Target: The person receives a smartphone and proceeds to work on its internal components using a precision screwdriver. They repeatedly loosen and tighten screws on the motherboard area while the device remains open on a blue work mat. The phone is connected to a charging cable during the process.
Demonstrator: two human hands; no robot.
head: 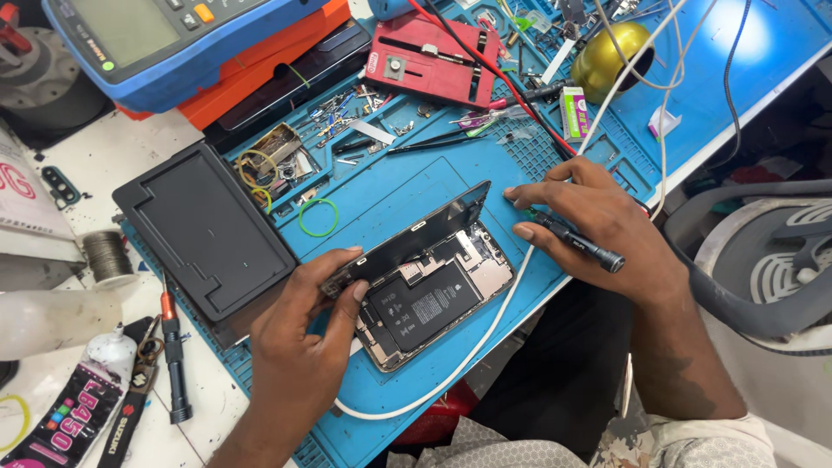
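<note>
Glossy glass screen, matt rubbery blue mat.

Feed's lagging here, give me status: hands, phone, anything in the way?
Left hand grips the lifted black screen panel, tilted above the opened phone body. Right hand holds a black screwdriver. White cable curls alongside the phone.

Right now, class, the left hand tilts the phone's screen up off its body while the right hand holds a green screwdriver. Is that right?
Not quite. The head view shows the screwdriver in the right hand is black. The left hand does tilt the screen up.
</note>
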